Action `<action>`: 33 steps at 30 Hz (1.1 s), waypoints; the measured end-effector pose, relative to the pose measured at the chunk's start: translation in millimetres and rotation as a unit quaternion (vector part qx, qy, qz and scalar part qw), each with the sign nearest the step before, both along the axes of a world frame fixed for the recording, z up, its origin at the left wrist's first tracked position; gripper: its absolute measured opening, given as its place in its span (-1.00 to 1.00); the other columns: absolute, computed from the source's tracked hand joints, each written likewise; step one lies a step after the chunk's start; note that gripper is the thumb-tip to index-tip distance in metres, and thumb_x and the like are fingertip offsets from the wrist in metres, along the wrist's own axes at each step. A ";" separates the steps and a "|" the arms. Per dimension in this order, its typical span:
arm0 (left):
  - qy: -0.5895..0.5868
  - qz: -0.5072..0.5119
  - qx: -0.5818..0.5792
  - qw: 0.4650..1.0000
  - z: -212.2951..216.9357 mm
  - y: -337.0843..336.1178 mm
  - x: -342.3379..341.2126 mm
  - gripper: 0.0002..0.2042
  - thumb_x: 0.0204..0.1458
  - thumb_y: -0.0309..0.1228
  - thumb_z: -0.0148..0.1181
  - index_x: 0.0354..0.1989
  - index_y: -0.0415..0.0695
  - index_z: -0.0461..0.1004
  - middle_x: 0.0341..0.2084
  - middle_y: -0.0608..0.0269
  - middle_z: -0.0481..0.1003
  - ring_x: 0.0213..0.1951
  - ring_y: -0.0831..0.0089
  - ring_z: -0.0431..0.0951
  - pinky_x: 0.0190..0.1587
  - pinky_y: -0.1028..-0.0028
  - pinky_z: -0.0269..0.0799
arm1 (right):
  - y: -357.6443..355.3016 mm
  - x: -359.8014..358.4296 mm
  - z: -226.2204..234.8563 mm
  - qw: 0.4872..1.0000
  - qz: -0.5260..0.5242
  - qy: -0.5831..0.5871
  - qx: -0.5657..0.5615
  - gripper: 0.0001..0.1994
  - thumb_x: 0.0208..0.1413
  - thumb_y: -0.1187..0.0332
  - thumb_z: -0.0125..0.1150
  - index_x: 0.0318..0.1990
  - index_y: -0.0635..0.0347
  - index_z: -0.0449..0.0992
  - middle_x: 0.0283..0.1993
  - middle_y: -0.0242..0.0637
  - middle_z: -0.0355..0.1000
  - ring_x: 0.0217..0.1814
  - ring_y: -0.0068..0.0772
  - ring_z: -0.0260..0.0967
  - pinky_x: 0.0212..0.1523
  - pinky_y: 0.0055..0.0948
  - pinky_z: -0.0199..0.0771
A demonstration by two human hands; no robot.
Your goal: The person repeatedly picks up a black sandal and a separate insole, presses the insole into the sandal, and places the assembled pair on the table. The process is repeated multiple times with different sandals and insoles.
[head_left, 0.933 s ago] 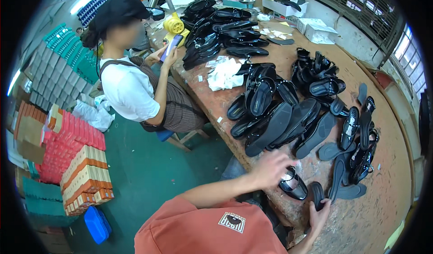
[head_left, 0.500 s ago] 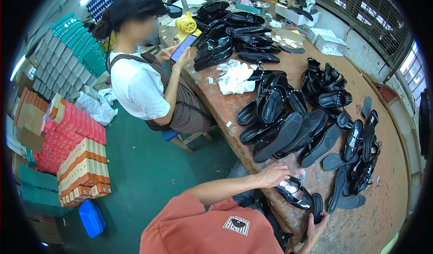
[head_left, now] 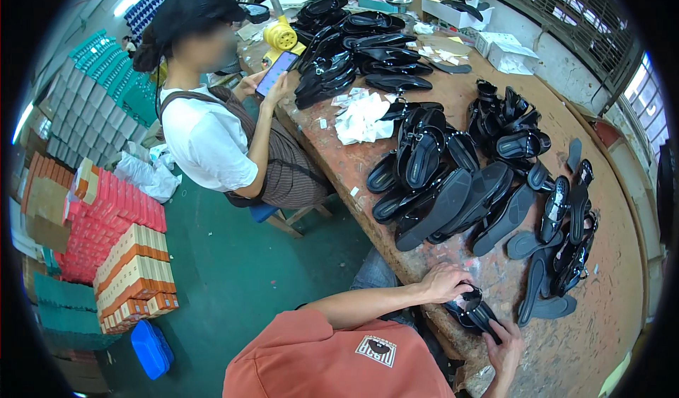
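A shiny black shoe (head_left: 461, 319) lies near the front edge of the workbench. My left hand (head_left: 445, 283) is closed on its heel end, fingers curled over the rim. A dark insole (head_left: 484, 316) lies over the shoe's opening, its far end reaching down into the shoe. My right hand (head_left: 506, 343) grips the near end of that insole, thumb and fingers pressed around it. How deep the insole sits is hidden by the hands.
Black sandals (head_left: 424, 157) pile up beyond my hands, with loose dark soles (head_left: 546, 292) to the right. White crumpled paper (head_left: 362, 119) lies mid-bench. On the left, a seated person (head_left: 205, 136) holds a phone (head_left: 276, 73). Stacked boxes (head_left: 138, 271) stand on the floor.
My right hand has brought the insole from beside the shoe onto it. My left hand has shifted slightly right and down at the heel.
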State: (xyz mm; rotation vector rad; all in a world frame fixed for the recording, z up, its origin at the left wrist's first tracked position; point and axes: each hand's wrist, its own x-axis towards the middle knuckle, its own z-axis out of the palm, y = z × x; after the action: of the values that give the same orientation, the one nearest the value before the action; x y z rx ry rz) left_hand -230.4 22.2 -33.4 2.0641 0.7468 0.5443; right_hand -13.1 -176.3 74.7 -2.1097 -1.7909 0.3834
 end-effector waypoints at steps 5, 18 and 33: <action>-0.072 0.006 0.026 0.997 17.9 15.8 -17.6 -0.73 0.07 -0.38 0.45 -0.08 -0.18 0.64 -0.12 0.00 0.61 0.06 -0.05 0.58 0.16 0.07 0.51 | 17.9 -11.5 -17.9 0.999 -0.018 0.016 -0.033 -0.65 0.08 0.21 0.55 0.02 0.08 0.80 0.03 0.00 0.68 0.10 0.10 0.62 0.10 -0.03 0.59; -0.021 0.100 -0.248 0.963 8.3 -13.1 -67.1 -0.65 0.27 -0.65 0.23 0.23 -0.37 0.58 -0.01 0.11 0.52 -0.24 0.48 0.71 -0.14 0.50 0.74 | 57.9 -30.9 -39.3 0.994 0.086 0.039 0.057 -0.75 0.04 0.31 0.53 -0.10 0.08 0.79 0.00 -0.32 0.69 0.05 -0.14 0.64 0.03 -0.15 0.66; 0.065 0.136 -0.186 0.971 4.6 -7.6 -52.7 -0.65 0.06 -0.43 0.51 0.00 -0.31 0.65 -0.25 0.15 0.57 -0.41 0.47 0.59 -0.31 0.40 0.55 | 69.0 -43.5 -50.6 0.993 0.113 -0.014 0.019 -0.74 0.09 0.28 0.47 -0.05 0.01 0.78 0.07 -0.39 0.61 0.24 -0.18 0.53 0.22 -0.12 0.55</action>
State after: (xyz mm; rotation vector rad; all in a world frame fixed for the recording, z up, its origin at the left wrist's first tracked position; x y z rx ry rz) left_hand -283.2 14.5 -28.9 1.6706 1.1280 0.3842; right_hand -56.6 -107.3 24.1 -1.9025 -2.0440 0.3750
